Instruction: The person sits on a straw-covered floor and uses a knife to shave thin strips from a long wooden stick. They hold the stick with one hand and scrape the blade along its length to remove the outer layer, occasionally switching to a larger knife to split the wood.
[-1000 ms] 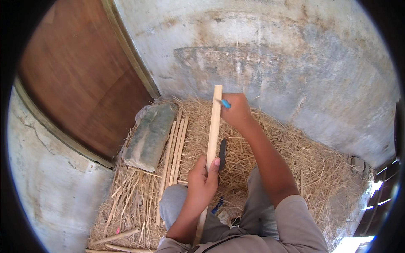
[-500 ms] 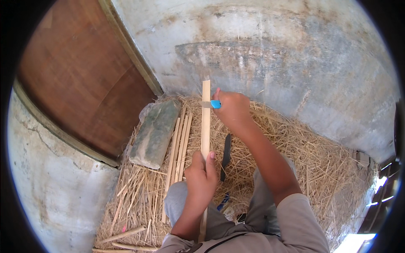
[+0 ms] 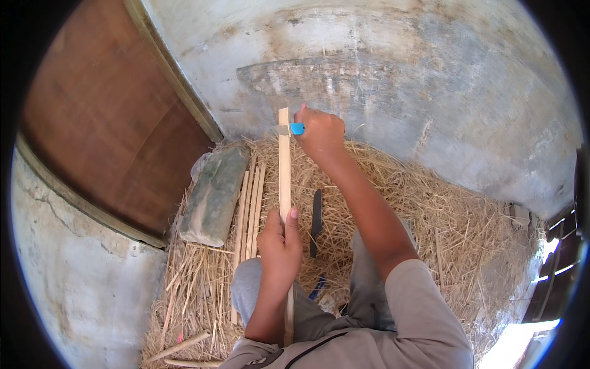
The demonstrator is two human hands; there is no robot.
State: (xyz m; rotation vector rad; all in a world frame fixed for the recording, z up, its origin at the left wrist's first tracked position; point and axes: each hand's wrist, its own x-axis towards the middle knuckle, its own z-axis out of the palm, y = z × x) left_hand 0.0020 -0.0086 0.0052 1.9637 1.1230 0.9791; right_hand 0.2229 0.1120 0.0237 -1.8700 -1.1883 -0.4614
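Around the middle of a long, pale, flat bamboo strip (image 3: 284, 166), my left hand (image 3: 278, 249) is closed, its thumb along the strip. The strip points away from me, and its near part runs down past my left forearm to my lap. My right hand (image 3: 322, 132), arm stretched forward, is closed on a knife with a blue handle (image 3: 297, 128). Its short grey blade lies across the strip, close below the far end. Most of the handle is hidden in my fist.
A greenish-grey stone block (image 3: 215, 194) lies left on the straw (image 3: 412, 209), beside several thin bamboo strips (image 3: 250, 209). A dark blade-shaped tool (image 3: 316, 221) lies between my knees. A stained wall (image 3: 381, 92) stands ahead, and a brown door panel (image 3: 110, 129) at left.
The knife has moved along the strip, closer to its far end. My left hand keeps its hold on the strip. The whole view has shifted slightly.
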